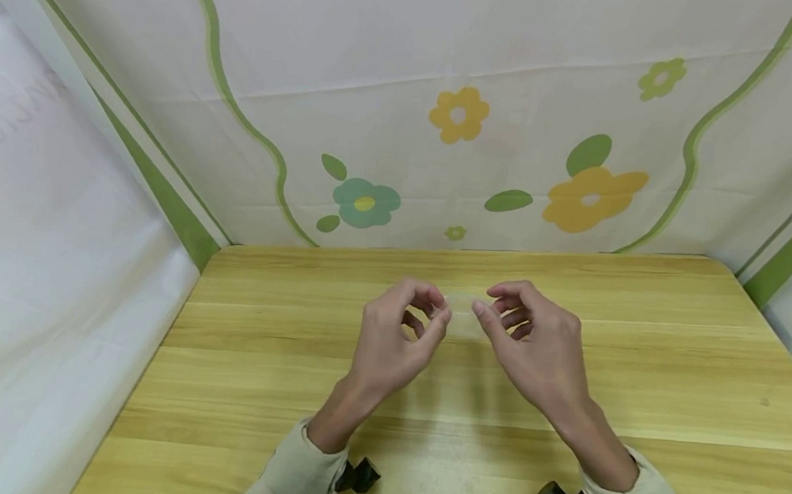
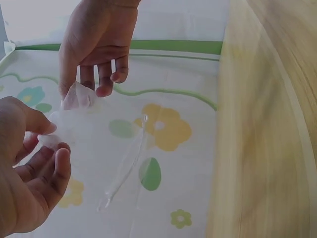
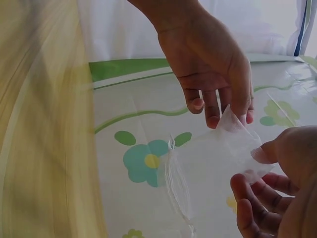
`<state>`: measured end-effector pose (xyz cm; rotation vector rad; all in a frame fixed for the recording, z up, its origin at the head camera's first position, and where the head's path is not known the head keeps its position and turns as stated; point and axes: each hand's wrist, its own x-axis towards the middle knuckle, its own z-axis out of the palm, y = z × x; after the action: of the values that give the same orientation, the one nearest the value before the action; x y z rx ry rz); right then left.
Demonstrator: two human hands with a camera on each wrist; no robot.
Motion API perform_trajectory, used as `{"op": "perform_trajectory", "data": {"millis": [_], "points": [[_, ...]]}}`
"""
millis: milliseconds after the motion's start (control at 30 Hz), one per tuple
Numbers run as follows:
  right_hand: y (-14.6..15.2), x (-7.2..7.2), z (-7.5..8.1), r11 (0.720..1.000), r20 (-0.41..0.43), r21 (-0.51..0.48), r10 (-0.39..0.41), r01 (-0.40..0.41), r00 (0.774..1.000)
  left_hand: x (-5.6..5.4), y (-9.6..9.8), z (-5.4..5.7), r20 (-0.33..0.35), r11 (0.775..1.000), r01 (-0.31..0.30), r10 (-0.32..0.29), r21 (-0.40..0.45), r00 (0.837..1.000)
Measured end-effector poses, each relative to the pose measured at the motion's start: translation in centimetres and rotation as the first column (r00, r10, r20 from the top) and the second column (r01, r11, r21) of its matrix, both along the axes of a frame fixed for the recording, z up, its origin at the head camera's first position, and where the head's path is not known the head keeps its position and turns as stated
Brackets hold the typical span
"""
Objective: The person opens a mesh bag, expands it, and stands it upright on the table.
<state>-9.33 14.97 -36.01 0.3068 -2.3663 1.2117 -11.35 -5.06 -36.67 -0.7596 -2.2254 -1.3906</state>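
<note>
A thin, see-through white bag (image 1: 464, 304) is stretched between my two hands above the table. My left hand (image 1: 398, 331) pinches one corner between thumb and fingertips. The opposite corner is pinched by my right hand (image 1: 547, 349). Both corners bunch up at the fingertips in the wrist views. In the left wrist view the bag (image 2: 101, 129) hangs with a crinkled, cord-like lower edge. That crumpled edge shows again on the bag (image 3: 203, 163) in the right wrist view. Whether its mouth is parted I cannot tell.
A wooden table (image 1: 283, 379) lies beneath the hands. White cloth (image 1: 399, 64) with printed flowers stands along the back, and plain white cloth (image 1: 39, 308) hangs at the left. Black mounts (image 1: 360, 476) sit at both cuffs.
</note>
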Motion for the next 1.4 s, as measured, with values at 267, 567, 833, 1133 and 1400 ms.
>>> {"op": "perform_trajectory", "data": {"millis": [267,567,833,1133,1400], "points": [[-0.09,-0.13,-0.42,1.000,-0.105,0.030,-0.002,0.005,0.994,-0.08,0.10,-0.13,-0.087,1.000,-0.003,0.002,-0.012,0.996],[-0.11,-0.40,-0.44,1.000,-0.215,0.002,-0.006,0.007,0.977,-0.18,0.25,-0.33,-0.140,0.999,-0.042,0.039,-0.022,0.989],[0.05,-0.37,-0.27,0.999,-0.143,-0.005,0.038,-0.039,0.989,-0.09,0.20,-0.02,-0.067,0.997,-0.063,0.061,-0.035,0.996],[0.11,-0.28,-0.42,1.000,-0.177,-0.016,0.005,-0.007,0.984,-0.10,0.32,-0.01,-0.057,0.995,-0.097,0.095,-0.027,0.994],[-0.15,-0.16,-0.57,1.000,-0.147,0.009,0.029,-0.028,0.989,0.14,0.51,-0.32,-0.071,0.994,-0.094,0.091,-0.052,0.993]]}}
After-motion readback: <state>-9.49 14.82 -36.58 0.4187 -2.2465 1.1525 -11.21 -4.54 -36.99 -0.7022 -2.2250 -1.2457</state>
